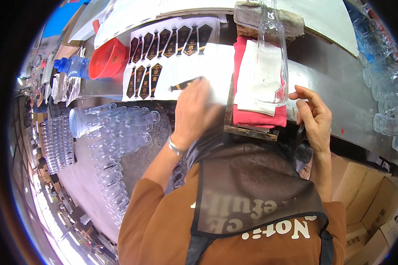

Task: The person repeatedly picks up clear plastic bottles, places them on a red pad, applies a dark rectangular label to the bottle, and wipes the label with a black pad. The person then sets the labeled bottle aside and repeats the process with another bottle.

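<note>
My left hand [198,112], slightly blurred, is over the white label sheet [172,95]. Its fingers close on one end of a black label [184,84] with gold print, which slants away from the upright rows. A clear glass bottle [269,66] lies on its back, neck pointing away, over a white cloth [247,95] and a folded red cloth [256,119] in a wooden cradle [251,133]. Just right of the bottle's base, my right hand [315,115] has its fingers bent and apart, with nothing visible between them.
A red plastic scoop [108,59] and a blue-capped bottle [75,66] stand at the far left. Many clear bottles [115,132] crowd the left side, and more glass bottles [387,88] line the right edge. Open cardboard boxes [362,190] sit at the lower right.
</note>
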`<state>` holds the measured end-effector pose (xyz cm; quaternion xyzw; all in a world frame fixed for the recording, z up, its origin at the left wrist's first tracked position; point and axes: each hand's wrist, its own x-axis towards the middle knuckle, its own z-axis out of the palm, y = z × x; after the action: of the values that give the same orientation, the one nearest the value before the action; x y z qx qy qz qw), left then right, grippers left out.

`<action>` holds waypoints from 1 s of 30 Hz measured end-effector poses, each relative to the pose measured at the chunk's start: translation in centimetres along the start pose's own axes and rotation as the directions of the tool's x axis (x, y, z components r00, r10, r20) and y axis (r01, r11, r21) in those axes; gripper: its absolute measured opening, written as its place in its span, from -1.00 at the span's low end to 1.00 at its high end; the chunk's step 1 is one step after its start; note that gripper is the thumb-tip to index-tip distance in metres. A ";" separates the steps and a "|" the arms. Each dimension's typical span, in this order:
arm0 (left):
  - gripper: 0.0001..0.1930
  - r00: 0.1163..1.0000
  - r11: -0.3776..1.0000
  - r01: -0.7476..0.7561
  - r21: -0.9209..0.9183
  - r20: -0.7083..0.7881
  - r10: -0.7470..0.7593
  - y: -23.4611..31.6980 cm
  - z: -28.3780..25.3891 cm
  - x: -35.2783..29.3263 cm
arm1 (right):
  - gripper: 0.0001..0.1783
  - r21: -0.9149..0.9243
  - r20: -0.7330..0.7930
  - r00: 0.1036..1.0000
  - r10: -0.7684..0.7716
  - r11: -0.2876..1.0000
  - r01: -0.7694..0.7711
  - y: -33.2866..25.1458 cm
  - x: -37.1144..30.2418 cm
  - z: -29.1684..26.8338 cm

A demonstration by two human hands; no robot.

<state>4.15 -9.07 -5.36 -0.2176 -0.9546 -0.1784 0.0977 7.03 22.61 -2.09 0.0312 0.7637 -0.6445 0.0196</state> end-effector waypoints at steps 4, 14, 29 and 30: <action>-0.27 0.999 0.998 0.044 0.048 0.011 -0.045 0.6 -0.6 -2.1 | -0.37 -0.054 0.047 0.999 -0.012 0.998 0.014 -1.1 -0.3 0.3; -0.87 0.854 0.751 0.413 -0.515 -0.069 -0.516 -2.8 -1.8 -4.1 | -0.26 -0.480 0.050 0.952 -0.302 0.829 0.288 -1.2 0.6 2.7; -0.71 0.825 0.784 -0.564 -0.258 -0.147 0.545 5.5 -3.0 12.5 | -0.25 -0.454 0.028 0.935 -0.354 0.829 0.327 -1.6 0.7 2.7; -0.74 0.828 0.784 -0.558 -0.272 -0.124 0.547 5.4 -3.1 12.3 | -0.24 -0.474 0.031 0.924 -0.381 0.808 0.349 -1.4 0.9 2.7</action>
<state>-3.94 -1.01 2.37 -0.4961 -0.8091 -0.2871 0.1299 6.03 19.75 -1.20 -0.1006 0.8888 -0.4300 -0.1227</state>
